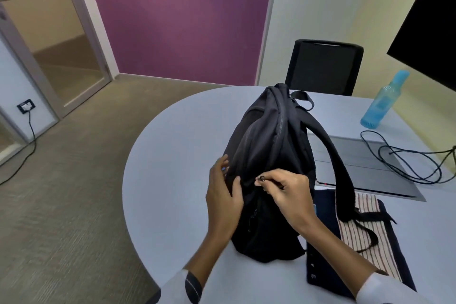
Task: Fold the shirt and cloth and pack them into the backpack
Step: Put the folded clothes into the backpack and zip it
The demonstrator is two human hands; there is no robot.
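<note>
Right hand (290, 195) pinches the backpack (269, 150) zipper pull; left hand (223, 195), open, braces its side.

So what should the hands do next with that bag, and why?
Probably pull the zipper tab along to open the backpack. The right hand already pinches the tab, the left hand steadies the bag's side, and the bag looks zipped shut. The folded dark shirt and striped cloth wait beside it on the table, so they need a way in.

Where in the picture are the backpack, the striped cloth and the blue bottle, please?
backpack (269, 145): head view, upper side panel.
striped cloth (362, 234): head view, middle of its stripes.
blue bottle (381, 103): head view, its body.
</note>
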